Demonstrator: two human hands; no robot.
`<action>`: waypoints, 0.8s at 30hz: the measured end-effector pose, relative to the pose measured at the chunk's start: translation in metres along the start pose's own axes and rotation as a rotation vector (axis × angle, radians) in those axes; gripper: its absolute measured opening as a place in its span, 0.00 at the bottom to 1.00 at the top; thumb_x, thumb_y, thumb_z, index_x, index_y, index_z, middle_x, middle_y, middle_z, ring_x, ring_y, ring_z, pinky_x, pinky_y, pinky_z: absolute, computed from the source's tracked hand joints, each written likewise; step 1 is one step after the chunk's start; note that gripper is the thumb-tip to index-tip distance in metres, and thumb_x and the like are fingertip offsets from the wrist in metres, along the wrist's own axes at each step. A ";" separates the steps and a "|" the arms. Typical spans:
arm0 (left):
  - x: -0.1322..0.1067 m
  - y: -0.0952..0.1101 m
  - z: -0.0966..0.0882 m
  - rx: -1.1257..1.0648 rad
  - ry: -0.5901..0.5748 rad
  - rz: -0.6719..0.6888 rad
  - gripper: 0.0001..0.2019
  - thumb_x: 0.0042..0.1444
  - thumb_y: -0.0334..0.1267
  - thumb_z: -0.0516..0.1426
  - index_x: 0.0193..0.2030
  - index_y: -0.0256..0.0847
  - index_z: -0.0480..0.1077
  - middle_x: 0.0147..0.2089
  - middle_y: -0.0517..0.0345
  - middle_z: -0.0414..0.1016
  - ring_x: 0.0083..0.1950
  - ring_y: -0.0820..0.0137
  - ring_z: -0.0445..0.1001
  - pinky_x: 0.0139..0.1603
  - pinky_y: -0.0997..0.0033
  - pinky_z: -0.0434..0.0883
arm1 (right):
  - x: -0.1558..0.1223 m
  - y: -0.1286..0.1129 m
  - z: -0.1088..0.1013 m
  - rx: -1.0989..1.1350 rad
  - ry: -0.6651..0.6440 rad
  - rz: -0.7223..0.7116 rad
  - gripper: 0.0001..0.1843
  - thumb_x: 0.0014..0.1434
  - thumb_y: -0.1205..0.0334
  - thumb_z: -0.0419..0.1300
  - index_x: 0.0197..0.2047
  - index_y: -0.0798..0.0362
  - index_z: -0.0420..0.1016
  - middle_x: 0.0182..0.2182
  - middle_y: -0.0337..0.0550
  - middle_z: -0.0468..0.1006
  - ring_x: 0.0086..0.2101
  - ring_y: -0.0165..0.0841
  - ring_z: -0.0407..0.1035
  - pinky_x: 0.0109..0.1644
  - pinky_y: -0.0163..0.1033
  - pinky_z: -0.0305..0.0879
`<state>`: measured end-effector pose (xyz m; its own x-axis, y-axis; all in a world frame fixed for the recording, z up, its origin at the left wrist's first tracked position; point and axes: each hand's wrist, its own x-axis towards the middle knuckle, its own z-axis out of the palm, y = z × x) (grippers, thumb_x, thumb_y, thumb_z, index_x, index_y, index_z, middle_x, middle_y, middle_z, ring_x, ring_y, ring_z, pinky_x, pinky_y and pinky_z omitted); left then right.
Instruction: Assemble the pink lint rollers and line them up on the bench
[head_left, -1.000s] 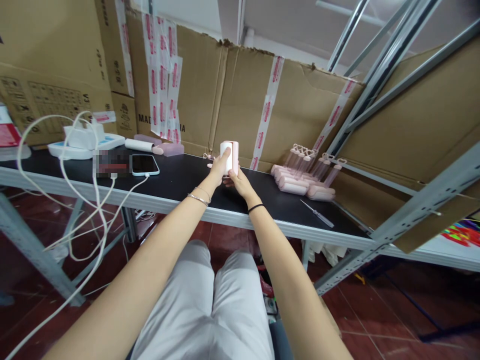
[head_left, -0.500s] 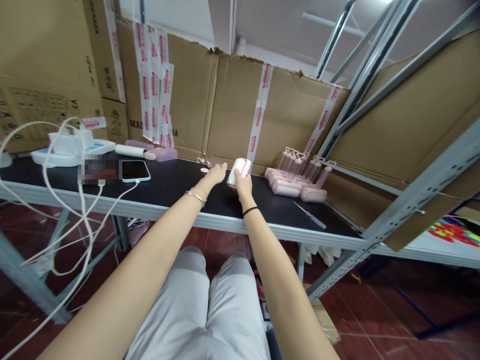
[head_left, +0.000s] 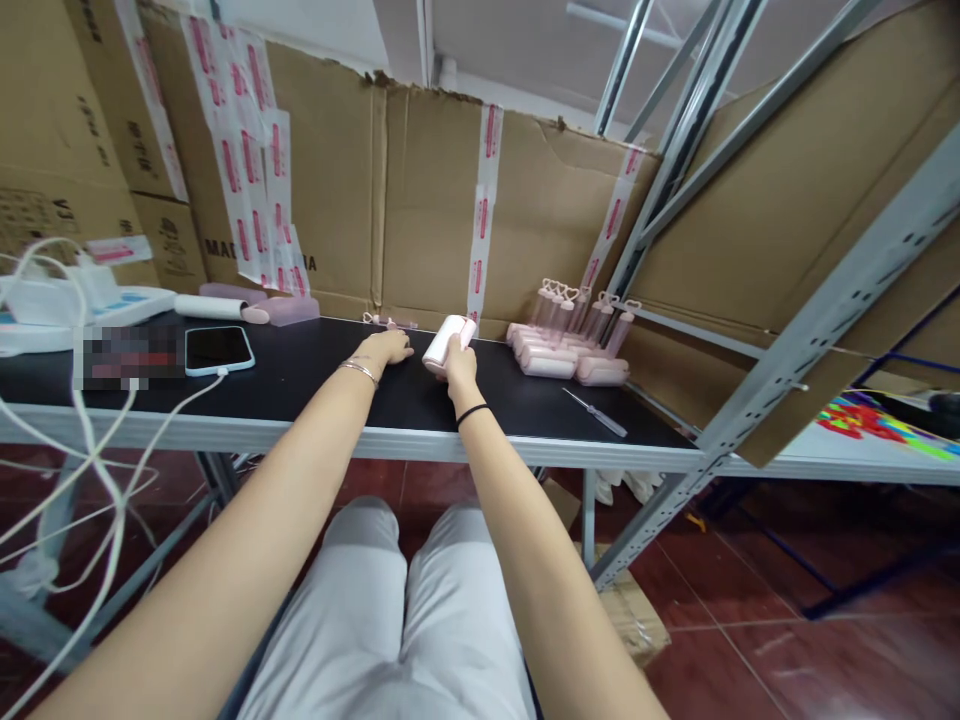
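Observation:
My right hand [head_left: 457, 364] is closed round a white and pink roller head [head_left: 442, 343], tilted low over the black tabletop [head_left: 315, 385]. My left hand [head_left: 388, 345] lies just to its left with fingers stretched flat over a small pink part that I can barely see. More small pink parts [head_left: 379, 320] lie behind it near the cardboard wall.
A pile of pink rollers and clear handles [head_left: 570, 340] sits right of my hands, a small screwdriver [head_left: 596, 412] in front of it. A phone [head_left: 217, 348] on a white cable, a white roll [head_left: 214, 307] and a scale [head_left: 82, 300] are on the left. A metal rack upright [head_left: 787, 360] slants at right.
The roller head has come down from upright in both hands to tilted near the tabletop in my right hand alone. My left hand let go and moved left onto the small parts.

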<state>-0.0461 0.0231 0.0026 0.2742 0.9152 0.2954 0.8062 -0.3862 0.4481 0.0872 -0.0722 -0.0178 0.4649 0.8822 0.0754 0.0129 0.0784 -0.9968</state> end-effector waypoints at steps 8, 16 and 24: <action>-0.008 0.017 -0.006 -0.196 0.136 -0.210 0.18 0.24 0.21 0.66 0.14 0.39 0.59 0.29 0.41 0.74 0.61 0.35 0.62 0.63 0.40 0.51 | 0.004 0.003 0.001 0.090 0.001 -0.007 0.26 0.60 0.46 0.47 0.49 0.59 0.66 0.40 0.54 0.74 0.29 0.36 0.72 0.21 0.38 0.67; -0.023 0.015 -0.002 -0.752 0.210 -0.282 0.09 0.45 0.27 0.59 0.26 0.40 0.61 0.23 0.58 0.68 0.40 0.59 0.78 0.47 0.53 0.72 | 0.005 0.007 -0.004 -0.229 0.079 -0.125 0.15 0.53 0.51 0.59 0.37 0.54 0.67 0.41 0.53 0.75 0.44 0.44 0.71 0.50 0.47 0.66; -0.033 0.030 -0.012 -1.453 0.209 0.074 0.10 0.48 0.29 0.59 0.35 0.38 0.62 0.33 0.60 0.72 0.36 0.72 0.78 0.51 0.63 0.70 | 0.001 0.007 -0.001 -0.282 -0.004 -0.233 0.16 0.59 0.48 0.52 0.31 0.50 0.69 0.38 0.48 0.75 0.52 0.44 0.64 0.58 0.54 0.56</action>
<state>-0.0367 -0.0201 0.0165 0.1099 0.9044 0.4124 -0.4645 -0.3200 0.8257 0.0888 -0.0714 -0.0244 0.4172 0.8578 0.3004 0.3617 0.1465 -0.9207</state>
